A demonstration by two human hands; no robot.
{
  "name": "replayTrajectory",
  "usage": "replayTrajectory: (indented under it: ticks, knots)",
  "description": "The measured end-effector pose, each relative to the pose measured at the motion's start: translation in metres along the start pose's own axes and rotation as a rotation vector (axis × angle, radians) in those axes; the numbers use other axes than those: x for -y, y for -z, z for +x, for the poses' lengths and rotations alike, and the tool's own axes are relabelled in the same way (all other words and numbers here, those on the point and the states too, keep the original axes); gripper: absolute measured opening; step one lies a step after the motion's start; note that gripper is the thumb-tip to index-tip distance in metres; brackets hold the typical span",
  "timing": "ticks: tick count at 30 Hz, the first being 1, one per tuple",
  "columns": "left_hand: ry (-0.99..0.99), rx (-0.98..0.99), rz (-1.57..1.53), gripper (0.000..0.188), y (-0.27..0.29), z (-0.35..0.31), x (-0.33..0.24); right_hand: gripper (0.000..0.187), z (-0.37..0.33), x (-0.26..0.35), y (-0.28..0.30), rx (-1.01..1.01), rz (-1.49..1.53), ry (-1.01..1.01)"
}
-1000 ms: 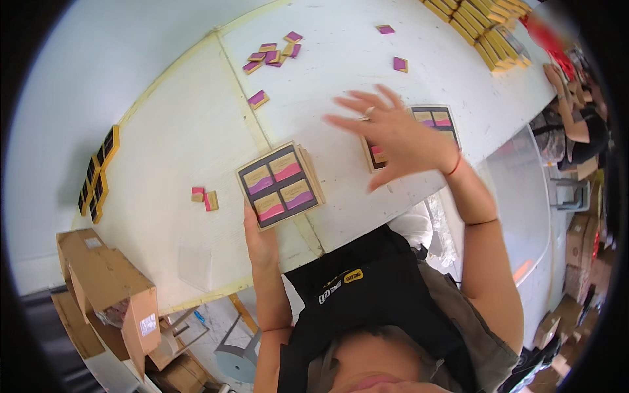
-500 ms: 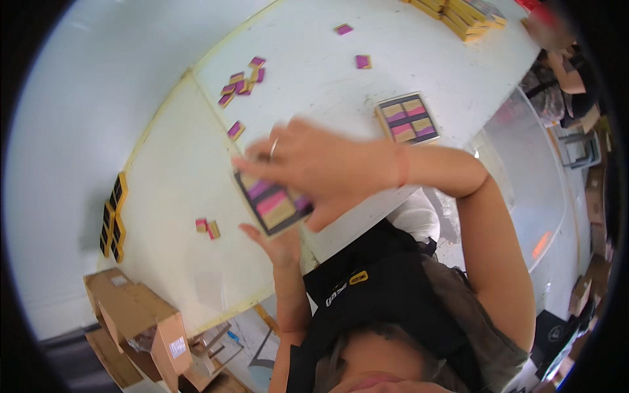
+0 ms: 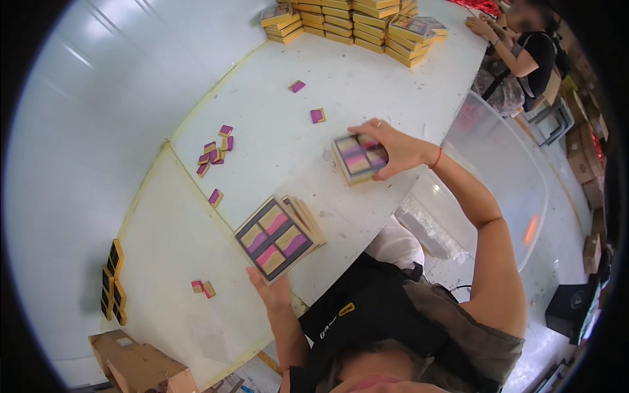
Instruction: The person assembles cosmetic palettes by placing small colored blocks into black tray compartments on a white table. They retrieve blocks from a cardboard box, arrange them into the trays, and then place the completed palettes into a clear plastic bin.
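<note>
Beside the near edge of the table, my left hand [image 3: 272, 293] is at the lower edge of a stack of flat boxes [image 3: 274, 240]. Its thumb shows, while its other fingers are hidden under the stack. The top box has a dark insert with several compartments, holding pieces in tan, pink and purple. More boxes fan out behind it, and the stack is tilted. Farther right, my right hand [image 3: 393, 150] grips another flat box [image 3: 354, 160] of the same kind from above, fingers over its far side and thumb at the near side. That box is slightly blurred.
Loose purple-and-tan pieces [image 3: 213, 154] lie on the white table [image 3: 262, 92], with a pink-and-tan pair [image 3: 203, 288] nearer. Yellow-edged boxes [image 3: 341, 23] are piled at the far end. Black-and-yellow boxes [image 3: 113, 288] stand far left. A cardboard box [image 3: 141, 363] is lower left; a co-worker [image 3: 524, 59] sits far right.
My right hand has moved off the left-hand boxes and over to the right, onto the other flat box. The whole view has shifted, showing more of the far pile.
</note>
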State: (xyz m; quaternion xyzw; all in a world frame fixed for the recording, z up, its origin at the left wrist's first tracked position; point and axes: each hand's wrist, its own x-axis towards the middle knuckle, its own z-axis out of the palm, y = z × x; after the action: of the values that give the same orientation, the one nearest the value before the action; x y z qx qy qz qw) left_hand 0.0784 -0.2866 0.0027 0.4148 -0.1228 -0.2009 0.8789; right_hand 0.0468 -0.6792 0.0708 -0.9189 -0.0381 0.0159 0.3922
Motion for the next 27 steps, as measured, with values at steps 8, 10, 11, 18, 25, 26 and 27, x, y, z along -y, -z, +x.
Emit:
replayTrajectory:
  ticks: [8,10,11,18,25,26,27]
  knots:
    - [-0.026,-0.120,0.022,0.069,-0.043,0.025,0.036,0.095,0.044,0.144,0.009,-0.113,-0.027,0.730]
    - [-0.021,-0.076,-0.030,0.076,-0.061,0.026,0.030,0.101,0.049,0.141,-0.018,0.187,-0.366,0.559]
    - [-0.008,-0.025,-0.051,0.081,-0.072,0.025,0.024,0.106,0.049,0.130,-0.029,0.198,-0.181,0.548]
    - [0.346,0.168,0.166,0.071,-0.086,0.047,0.007,0.108,-0.018,0.073,-0.060,-0.319,0.333,0.379]
    - [0.528,0.393,0.187,0.066,-0.169,0.127,0.092,0.080,-0.058,-0.002,-0.053,-0.874,0.768,0.162]
    - [0.552,0.431,0.186,0.067,-0.191,0.141,0.109,0.077,-0.059,-0.017,-0.036,-0.921,0.761,0.128]
    - [0.584,0.446,0.193,0.070,-0.216,0.155,0.127,0.060,-0.055,-0.030,-0.021,-1.137,0.836,0.159]
